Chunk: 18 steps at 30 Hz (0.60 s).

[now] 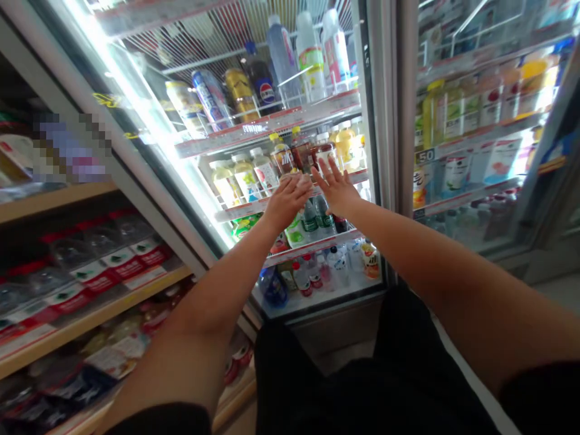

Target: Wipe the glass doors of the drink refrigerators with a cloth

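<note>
My left hand (287,202) reaches forward in front of the lit drinks fridge, its fingers over a crumpled pale cloth or tissue (296,180). Beside it on the right, my right hand (338,190) is raised with fingers spread and holds nothing. Both are at the height of the fridge's middle shelves, before a row of bottles with yellow and white caps (281,154). I cannot tell whether either hand touches door glass. Clear bottles with green labels (310,220) show partly below the hands.
Cans and tall bottles, including a dark cola bottle (265,87), stand on the upper fridge shelf. A second glass-fronted fridge (403,121) is at right. Wooden shelves (90,308) with red-lidded jars (72,251) run along the left. My dark-clothed legs (290,374) are below.
</note>
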Each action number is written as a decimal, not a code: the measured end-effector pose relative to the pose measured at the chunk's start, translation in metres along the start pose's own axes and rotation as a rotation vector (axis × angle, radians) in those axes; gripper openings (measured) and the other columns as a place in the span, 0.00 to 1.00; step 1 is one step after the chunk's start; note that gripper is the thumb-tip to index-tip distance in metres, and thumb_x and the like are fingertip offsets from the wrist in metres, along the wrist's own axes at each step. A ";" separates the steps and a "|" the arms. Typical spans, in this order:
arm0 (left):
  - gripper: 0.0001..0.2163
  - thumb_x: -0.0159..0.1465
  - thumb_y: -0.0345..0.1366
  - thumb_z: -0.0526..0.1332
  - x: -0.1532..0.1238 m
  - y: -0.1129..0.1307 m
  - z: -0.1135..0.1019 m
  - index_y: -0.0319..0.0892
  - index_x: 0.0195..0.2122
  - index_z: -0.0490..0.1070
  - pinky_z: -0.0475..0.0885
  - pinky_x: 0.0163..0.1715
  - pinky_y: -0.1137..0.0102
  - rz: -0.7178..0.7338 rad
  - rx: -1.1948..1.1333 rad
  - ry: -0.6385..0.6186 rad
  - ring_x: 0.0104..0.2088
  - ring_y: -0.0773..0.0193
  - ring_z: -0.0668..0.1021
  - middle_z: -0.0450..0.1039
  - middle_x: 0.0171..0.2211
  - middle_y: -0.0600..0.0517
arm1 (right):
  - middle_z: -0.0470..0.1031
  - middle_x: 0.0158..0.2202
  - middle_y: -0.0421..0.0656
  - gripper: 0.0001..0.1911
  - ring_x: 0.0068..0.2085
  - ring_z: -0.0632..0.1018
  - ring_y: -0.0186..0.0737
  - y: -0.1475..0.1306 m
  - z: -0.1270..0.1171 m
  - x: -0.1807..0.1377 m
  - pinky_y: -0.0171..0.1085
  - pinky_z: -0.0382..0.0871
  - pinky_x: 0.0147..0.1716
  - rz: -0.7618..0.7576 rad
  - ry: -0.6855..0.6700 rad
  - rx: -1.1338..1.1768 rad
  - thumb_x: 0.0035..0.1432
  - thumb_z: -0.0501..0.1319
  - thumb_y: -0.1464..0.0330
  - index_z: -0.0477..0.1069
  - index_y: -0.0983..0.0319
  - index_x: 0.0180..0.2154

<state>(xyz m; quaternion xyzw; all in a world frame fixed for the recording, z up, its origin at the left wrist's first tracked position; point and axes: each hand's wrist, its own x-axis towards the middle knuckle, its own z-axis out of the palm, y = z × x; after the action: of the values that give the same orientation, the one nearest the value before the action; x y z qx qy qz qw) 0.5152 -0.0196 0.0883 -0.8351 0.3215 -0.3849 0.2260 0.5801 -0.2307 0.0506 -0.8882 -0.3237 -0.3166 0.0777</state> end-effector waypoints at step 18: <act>0.22 0.74 0.27 0.51 0.014 -0.036 -0.017 0.47 0.66 0.69 0.53 0.75 0.44 -0.230 0.003 0.149 0.76 0.50 0.53 0.66 0.70 0.48 | 0.18 0.78 0.45 0.73 0.76 0.26 0.63 -0.001 -0.002 -0.004 0.67 0.35 0.74 0.016 -0.010 0.024 0.49 0.73 0.74 0.20 0.58 0.76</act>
<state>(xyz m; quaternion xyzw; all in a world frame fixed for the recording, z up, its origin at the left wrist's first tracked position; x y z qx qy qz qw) 0.5215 -0.0072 0.1280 -0.8353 0.2388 -0.4698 0.1568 0.5757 -0.2324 0.0492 -0.8913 -0.3209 -0.3075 0.0892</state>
